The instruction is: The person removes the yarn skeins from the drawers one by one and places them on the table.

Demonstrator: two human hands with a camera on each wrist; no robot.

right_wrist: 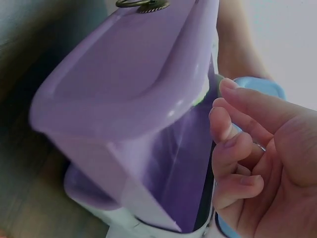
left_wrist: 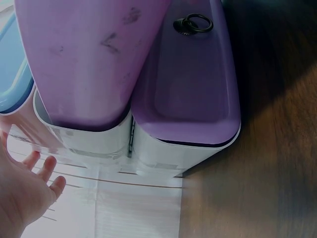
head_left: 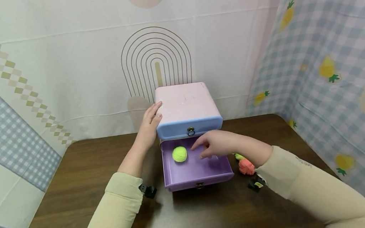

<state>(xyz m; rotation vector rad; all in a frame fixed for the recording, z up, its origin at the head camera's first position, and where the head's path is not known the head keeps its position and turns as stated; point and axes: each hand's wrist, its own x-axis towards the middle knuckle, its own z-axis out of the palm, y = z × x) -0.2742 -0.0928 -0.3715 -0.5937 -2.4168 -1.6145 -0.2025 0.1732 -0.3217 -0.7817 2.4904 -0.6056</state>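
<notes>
A small drawer cabinet (head_left: 186, 101) with a pink top stands on the table. Its blue top drawer (head_left: 174, 130) is closed, while the purple drawer (head_left: 192, 173) below is pulled out. Inside that drawer, toward its left side, lies a yellow-green ball (head_left: 180, 154) that looks like yarn. My left hand (head_left: 148, 128) rests at the cabinet's upper left edge, fingers extended over the pink top. Over the pulled-out drawer hovers my right hand (head_left: 221, 143), just right of the ball; its fingers (right_wrist: 230, 153) are loosely bent with nothing between them.
A coral ball (head_left: 246, 167) and a yellow-green one (head_left: 239, 156), partly hidden by the right forearm, lie on the brown table (head_left: 91, 178) right of the cabinet. Another purple drawer (left_wrist: 190, 84) sits closed at the bottom. A patterned cloth (head_left: 79, 65) hangs behind.
</notes>
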